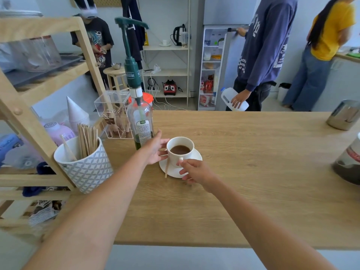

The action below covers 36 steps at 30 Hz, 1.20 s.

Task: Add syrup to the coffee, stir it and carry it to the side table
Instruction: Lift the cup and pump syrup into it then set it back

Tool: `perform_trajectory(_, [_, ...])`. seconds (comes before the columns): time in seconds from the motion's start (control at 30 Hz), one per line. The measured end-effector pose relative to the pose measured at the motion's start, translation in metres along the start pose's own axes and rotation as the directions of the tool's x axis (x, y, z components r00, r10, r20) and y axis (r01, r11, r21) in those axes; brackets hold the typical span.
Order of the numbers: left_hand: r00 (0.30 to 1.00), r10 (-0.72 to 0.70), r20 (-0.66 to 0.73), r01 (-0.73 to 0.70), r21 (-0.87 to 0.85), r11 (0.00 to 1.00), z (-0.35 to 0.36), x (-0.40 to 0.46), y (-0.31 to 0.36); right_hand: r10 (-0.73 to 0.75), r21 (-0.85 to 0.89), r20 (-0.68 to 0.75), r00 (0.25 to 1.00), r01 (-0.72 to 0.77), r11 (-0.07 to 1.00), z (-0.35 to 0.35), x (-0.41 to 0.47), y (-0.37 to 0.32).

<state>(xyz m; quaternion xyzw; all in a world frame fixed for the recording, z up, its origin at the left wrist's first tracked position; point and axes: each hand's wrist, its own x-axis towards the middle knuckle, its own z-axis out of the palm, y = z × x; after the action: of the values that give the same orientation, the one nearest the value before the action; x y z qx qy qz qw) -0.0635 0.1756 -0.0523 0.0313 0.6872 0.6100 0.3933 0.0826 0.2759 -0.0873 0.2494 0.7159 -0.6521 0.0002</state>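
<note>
A white cup (174, 159) of brown coffee stands on a white saucer (197, 157) on the wooden counter (253, 172). A wooden stir stick (167, 168) lies across the saucer's left side. Just behind and to the left stands the syrup bottle (141, 123) with its tall green pump (131, 55). My left hand (154, 151) is spread between the bottle and the cup, its fingertips touching the cup's left side. My right hand (194, 172) is at the saucer's front rim, thumb by the cup's handle and fingers curled at the rim.
A patterned pot of stir sticks (85, 168), a clear acrylic box (115, 115) and a wooden rack (35, 121) crowd the left. A metal jug (343, 115) and a jar (348, 164) stand at the right. Three people stand beyond the counter, one at an open fridge (211, 67).
</note>
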Motion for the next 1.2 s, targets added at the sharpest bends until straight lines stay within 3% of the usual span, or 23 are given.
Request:
perform_trajectory(0.23, [1.000, -0.014, -0.016, 0.015, 0.023, 1.000, 0.006, 0.002, -0.002, 0.000, 0.096, 0.001, 1.000, 0.000, 0.995, -0.006, 0.004, -0.001])
perform_trajectory(1.2, [0.994, 0.073, -0.079, -0.082, -0.111, 0.990, 0.019, -0.016, 0.009, -0.071, 0.160, -0.112, 0.991, 0.089, 0.983, -0.024, 0.005, -0.019])
